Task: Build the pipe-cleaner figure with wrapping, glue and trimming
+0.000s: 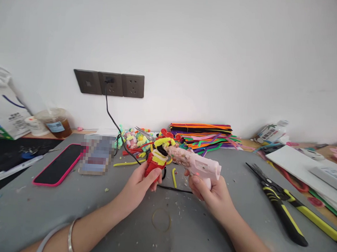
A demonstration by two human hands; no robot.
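Near the middle of the grey mat, my left hand (145, 181) is closed around a small red, yellow and black pipe-cleaner figure (157, 159). My right hand (210, 193) grips a pink hot glue gun (202, 166) by its handle, fingers wrapped round it. The gun points left, and its crusted front end meets the upper part of the figure; whether the tip touches it I cannot make out. A short yellow pipe-cleaner piece (174, 178) lies between my hands. The gun's black cord (176, 189) runs across the mat behind my hands.
Behind lie bundled pipe cleaners (201, 128) and a pile of colourful pieces (132, 139) with scissors (143, 132). Pliers (280, 209) rest at right, a phone (59, 165) at left. A drink cup (56, 123) stands back left. The cord reaches a wall socket (109, 84).
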